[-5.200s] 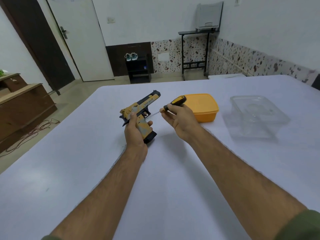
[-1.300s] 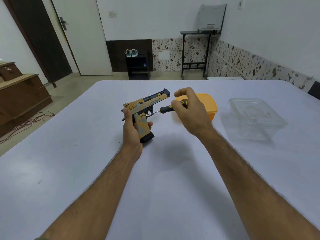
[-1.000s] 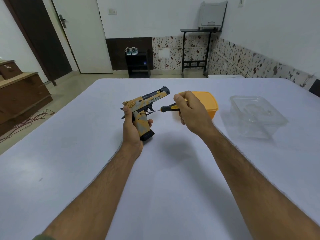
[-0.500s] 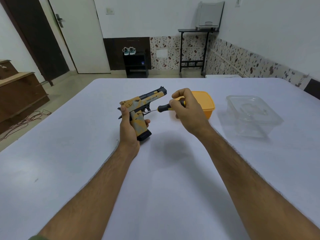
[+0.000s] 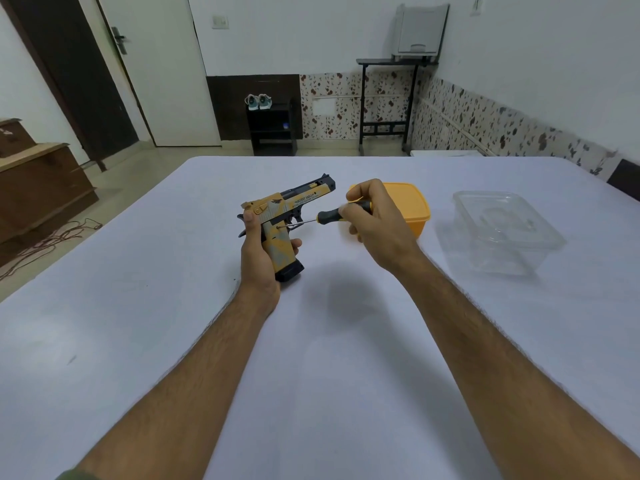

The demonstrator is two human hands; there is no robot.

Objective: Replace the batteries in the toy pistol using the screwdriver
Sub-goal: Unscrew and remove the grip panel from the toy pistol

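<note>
Left hand [image 5: 258, 252] wraps toy pistol [image 5: 284, 220] handle, barrel pointing far-right. Right hand [image 5: 377, 220] pinches screwdriver [image 5: 332, 215], shaft lying level, tip leftward on handle screw.

Since five seconds ago, the right hand [image 5: 377, 220] has brought the screwdriver [image 5: 332, 215] tip onto the toy pistol [image 5: 284, 221] grip, regripping the handle from above.

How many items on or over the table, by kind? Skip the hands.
Toy pistol: 1
Screwdriver: 1
Containers: 2, one yellow lidded box and one clear plastic tub
Total: 4
</note>
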